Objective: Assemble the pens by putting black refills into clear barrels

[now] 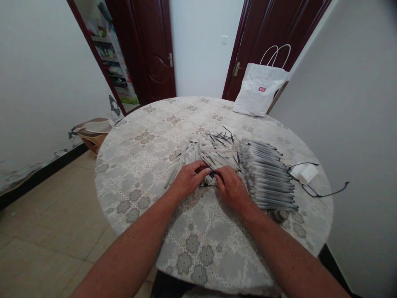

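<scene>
My left hand [190, 179] and my right hand [231, 186] meet over the middle of a round table [139, 165] covered with a flowered cloth. Between their fingertips they pinch a small dark pen part [212, 173]; the exact piece is too small to make out. Just beyond the hands lies a loose heap of white pen barrels [198, 155] mixed with thin black refills [225, 136]. To the right of my right hand a neat row of grey pens [268, 176] lies side by side.
A white paper bag [259, 89] with handles stands at the table's far edge. Black-rimmed glasses [313, 188] and a small white block [305, 173] lie at the right rim. A brown basket [93, 134] sits on the floor at left. Two dark red doors stand behind.
</scene>
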{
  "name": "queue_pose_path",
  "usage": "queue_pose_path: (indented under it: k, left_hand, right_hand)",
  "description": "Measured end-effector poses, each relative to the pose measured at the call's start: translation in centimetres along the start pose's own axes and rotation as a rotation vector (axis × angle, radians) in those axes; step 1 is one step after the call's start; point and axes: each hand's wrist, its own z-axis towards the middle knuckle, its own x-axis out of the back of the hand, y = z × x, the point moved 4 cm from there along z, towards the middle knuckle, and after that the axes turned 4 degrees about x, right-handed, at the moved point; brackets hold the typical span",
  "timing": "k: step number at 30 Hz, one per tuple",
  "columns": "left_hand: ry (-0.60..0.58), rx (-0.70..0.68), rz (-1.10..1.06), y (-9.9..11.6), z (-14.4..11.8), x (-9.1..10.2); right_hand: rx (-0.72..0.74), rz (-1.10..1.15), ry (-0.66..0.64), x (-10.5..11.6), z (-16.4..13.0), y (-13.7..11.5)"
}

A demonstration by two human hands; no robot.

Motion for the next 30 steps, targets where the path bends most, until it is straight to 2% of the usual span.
queue_pose_path:
  k: [3,9,14,19,24,27,30]
  left_hand:
    - [0.018,0.046,-0.057,-0.2,0.2,0.3]
    - [0.189,0.163,-0.160,-1.8,0.6,2.2]
    - [0.238,0.187,-0.115,-2.7,1.0,2.5]
    - [0.343,0.156,-0.069,-2.9,1.0,3.0]
    - [0.355,0.175,-0.179,-2.7,0.9,3.3]
    - [0.342,0.178,-0.248,-2.4,0.9,3.3]
    - [0.317,0.194,-0.258,-2.2,0.9,3.1]
  right_hand:
    - [0.038,0.047,-0.034,-0.3,0.0,-0.5]
    - [0.032,0.056,-0.021,-0.2,-0.1,-0.1]
    - [-0.009,0.008,-0.035,-0.1,-0.1,0.4]
    - [0.017,-0.050,-0.237,-0.5,0.6,-1.1]
    - [0.158,-0.196,-0.463,-2.0,1.1,-4.1]
    - [0.197,-0.281,-0.487,-2.9,1.1,-4.9]
    - [0.188,-0.264,-0.444,-3.3,1.0,-4.8]
